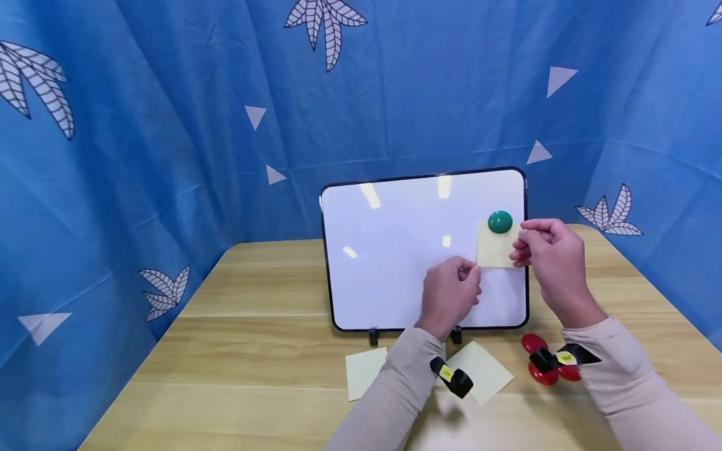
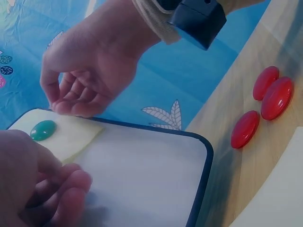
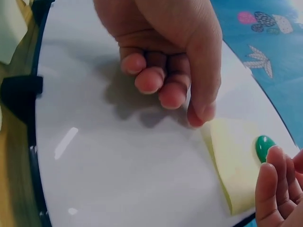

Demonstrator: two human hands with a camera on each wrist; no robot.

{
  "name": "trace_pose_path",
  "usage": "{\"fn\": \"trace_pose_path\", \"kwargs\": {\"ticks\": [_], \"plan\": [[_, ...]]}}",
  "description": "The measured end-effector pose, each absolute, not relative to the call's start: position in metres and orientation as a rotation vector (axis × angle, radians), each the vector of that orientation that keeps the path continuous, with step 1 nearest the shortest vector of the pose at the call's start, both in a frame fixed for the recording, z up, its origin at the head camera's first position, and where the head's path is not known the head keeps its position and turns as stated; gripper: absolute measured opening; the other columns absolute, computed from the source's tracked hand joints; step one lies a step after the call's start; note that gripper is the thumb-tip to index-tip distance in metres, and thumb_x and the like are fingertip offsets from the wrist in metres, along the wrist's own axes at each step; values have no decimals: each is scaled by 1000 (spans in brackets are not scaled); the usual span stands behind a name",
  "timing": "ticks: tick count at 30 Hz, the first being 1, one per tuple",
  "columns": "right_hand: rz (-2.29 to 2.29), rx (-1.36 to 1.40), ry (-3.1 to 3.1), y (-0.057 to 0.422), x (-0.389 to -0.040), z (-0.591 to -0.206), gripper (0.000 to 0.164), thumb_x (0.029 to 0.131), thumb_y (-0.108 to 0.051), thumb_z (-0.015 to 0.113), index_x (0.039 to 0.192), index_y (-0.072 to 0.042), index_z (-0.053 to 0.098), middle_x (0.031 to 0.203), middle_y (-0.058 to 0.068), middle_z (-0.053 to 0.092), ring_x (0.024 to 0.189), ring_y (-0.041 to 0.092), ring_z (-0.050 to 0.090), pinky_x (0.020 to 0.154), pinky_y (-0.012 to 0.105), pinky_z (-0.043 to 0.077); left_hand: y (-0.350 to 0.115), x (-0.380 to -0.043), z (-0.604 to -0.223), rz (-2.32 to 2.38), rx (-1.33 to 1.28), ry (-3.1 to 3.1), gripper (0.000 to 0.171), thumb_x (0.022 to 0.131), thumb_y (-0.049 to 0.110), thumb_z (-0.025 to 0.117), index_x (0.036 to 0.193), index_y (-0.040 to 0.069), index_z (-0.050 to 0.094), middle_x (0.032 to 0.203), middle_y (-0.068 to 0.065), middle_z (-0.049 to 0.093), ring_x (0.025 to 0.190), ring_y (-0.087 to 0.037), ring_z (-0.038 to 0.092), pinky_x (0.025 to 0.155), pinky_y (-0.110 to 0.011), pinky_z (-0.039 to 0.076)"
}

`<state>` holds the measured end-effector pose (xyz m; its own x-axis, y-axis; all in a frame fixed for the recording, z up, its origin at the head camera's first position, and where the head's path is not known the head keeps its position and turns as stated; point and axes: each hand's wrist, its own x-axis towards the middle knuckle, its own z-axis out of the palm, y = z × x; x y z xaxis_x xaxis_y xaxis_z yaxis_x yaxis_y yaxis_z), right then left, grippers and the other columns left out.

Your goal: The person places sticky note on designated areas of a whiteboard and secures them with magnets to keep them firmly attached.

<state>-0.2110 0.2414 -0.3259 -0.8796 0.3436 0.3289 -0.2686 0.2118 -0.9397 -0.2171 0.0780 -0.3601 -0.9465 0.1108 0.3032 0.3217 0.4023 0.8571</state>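
A yellow sticky note [image 1: 494, 252] lies against the white, black-framed whiteboard [image 1: 389, 263], near its right side. A round green magnet [image 1: 499, 222] sits over the note's top edge. My left hand [image 1: 449, 293] pinches the note's lower-left corner between thumb and forefinger, seen closely in the right wrist view, where that hand [image 3: 165, 52] fills the top. At the right edge, my right hand [image 1: 551, 260] holds the note by thumb and forefinger near its upper corner. The left wrist view shows the right hand [image 2: 90, 71] beyond the green magnet [image 2: 43, 130].
Pale yellow notes [image 1: 482, 373] lie on the wooden table [image 1: 225, 351] before the board, partly covered by my left sleeve. Three red magnets [image 1: 543, 374] sit beside my right wrist. Black feet [image 1: 373, 337] support the board. A blue patterned curtain [image 1: 395, 94] surrounds the table.
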Motion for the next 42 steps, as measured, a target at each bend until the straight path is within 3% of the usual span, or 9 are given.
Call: {"fn": "trace_pose_path", "kwargs": {"ticks": [13, 21, 30, 42], "plan": [[1597, -84, -2187, 259, -195, -340, 30, 105, -25, 50, 123, 0, 55, 89, 6, 67, 70, 13, 68, 64, 25, 58, 78, -215, -361, -1544, -412, -2504, 10, 98, 21, 67, 97, 13, 73, 62, 13, 58, 48, 1, 56, 50, -19, 49], [1569, -27, -2300, 271, -182, -358, 26, 105, -24, 51, 116, -1, 57, 86, 3, 67, 72, 15, 67, 63, 27, 59, 68, -215, -367, -1524, -469, -2475, 14, 97, 17, 63, 86, 14, 72, 59, 17, 58, 47, 3, 57, 48, -22, 47], [1548, 28, -2479, 280, -171, -371, 36, 106, -24, 52, 119, 9, 56, 91, 20, 64, 71, 22, 67, 64, 32, 59, 48, -212, -375, -1291, -551, -2526, 17, 94, 20, 61, 82, 19, 74, 63, 20, 57, 56, 3, 54, 54, -19, 43], [1504, 44, -2683, 283, -165, -378, 36, 105, -30, 54, 116, 4, 59, 92, 18, 63, 72, 28, 64, 62, 34, 57, 19, -204, -385, -999, -625, -2622, 18, 94, 24, 60, 86, 23, 76, 67, 20, 54, 58, 4, 49, 48, -19, 39]]}}
